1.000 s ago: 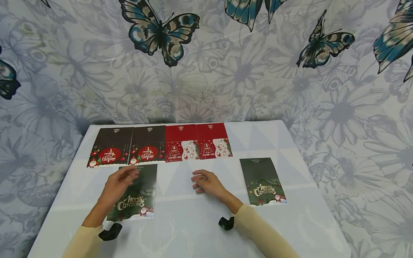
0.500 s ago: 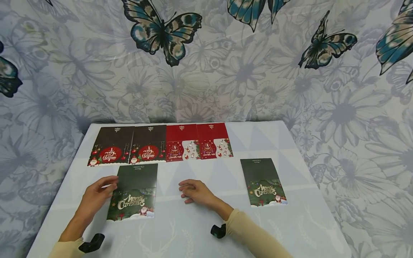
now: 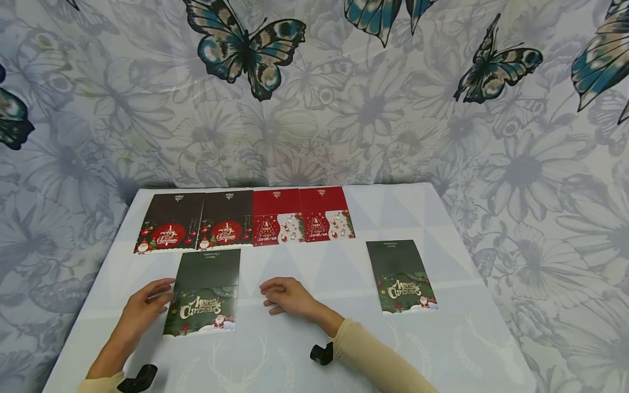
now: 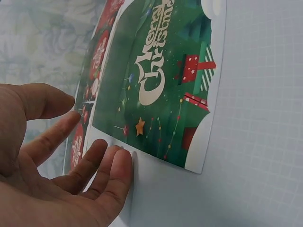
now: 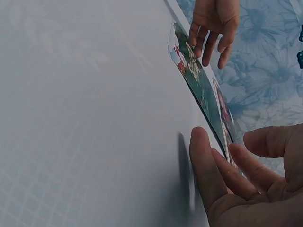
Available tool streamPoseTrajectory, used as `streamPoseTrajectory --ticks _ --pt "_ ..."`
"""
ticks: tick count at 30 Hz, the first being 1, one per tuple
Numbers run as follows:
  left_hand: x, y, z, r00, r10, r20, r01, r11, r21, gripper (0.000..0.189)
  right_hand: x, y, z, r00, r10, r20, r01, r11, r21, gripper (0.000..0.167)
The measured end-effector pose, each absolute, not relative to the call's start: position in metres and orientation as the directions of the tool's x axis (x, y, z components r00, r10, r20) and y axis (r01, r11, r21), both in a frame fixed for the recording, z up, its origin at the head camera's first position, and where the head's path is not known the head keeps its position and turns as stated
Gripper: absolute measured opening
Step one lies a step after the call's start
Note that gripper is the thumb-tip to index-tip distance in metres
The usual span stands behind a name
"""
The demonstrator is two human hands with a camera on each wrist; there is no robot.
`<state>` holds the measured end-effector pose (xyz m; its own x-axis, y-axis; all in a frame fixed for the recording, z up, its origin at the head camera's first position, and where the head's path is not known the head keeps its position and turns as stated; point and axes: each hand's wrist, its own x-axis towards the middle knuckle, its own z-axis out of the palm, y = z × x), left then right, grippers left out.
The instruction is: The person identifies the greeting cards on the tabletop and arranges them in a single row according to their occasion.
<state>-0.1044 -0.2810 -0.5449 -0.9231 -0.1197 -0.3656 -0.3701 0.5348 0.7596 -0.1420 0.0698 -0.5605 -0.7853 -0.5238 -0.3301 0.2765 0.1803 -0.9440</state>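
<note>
A green Merry Christmas card [image 3: 203, 295] lies face up on the table between my two hands. My left hand [image 3: 142, 308] is beside its left edge, fingertips close to the card, loosely bent with nothing in them. In the left wrist view the thumb and fingers [image 4: 90, 165] are spread apart near the card's corner [image 4: 156, 118]. To the right of the card, my right hand [image 3: 290, 295] hovers low over the white tabletop, fingers relaxed and holding nothing. A second green card [image 3: 402, 277] of the same design lies farther right.
Along the table's far edge runs a row of cards: two dark brown ones [image 3: 172, 221] at left, then two red ones [image 3: 277, 218]. White table [image 3: 304, 355] meets a butterfly-printed cloth backdrop [image 3: 314, 109]. Black wrist cameras [image 3: 321, 353] sit under both wrists.
My left hand has moved off the green card, left and toward me, to its left side. My right hand has shifted left and slightly nearer. The cards have stayed in place.
</note>
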Motion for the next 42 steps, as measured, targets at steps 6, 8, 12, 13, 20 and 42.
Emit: streamPoseTrajectory --ticks 6,8,12,13,20,42 --pt "-0.106 -0.275 -0.547 -0.902 -0.120 -0.414 -0.410 0.532 0.741 0.053 -0.141 0.067 -0.561 -0.787 -0.517 -0.337 0.282 0.184 -0.942 0.028" --pt "-0.105 -0.274 -0.548 -0.902 -0.117 -0.415 -0.410 0.532 0.740 0.052 -0.142 0.066 -0.561 -0.791 -0.508 -0.341 0.289 0.181 -0.940 0.027" --pt "-0.105 -0.273 -0.549 -0.915 -0.112 -0.388 -0.382 0.551 0.742 0.052 -0.142 0.063 -0.563 -0.795 -0.501 -0.342 0.300 0.166 -0.939 0.026" --pt "-0.105 -0.273 -0.549 -0.918 -0.112 -0.381 -0.376 0.552 0.745 0.052 -0.142 0.061 -0.563 -0.794 -0.503 -0.341 0.303 0.160 -0.940 0.026" --pt "-0.105 -0.271 -0.550 -0.920 -0.123 -0.372 -0.378 0.526 0.762 0.052 -0.140 0.055 -0.564 -0.784 -0.523 -0.333 0.294 0.160 -0.942 0.026" --pt "-0.102 -0.255 -0.554 -0.915 -0.115 -0.388 -0.394 0.470 0.790 0.049 -0.137 0.050 -0.559 -0.777 -0.534 -0.334 0.307 0.143 -0.941 0.026"
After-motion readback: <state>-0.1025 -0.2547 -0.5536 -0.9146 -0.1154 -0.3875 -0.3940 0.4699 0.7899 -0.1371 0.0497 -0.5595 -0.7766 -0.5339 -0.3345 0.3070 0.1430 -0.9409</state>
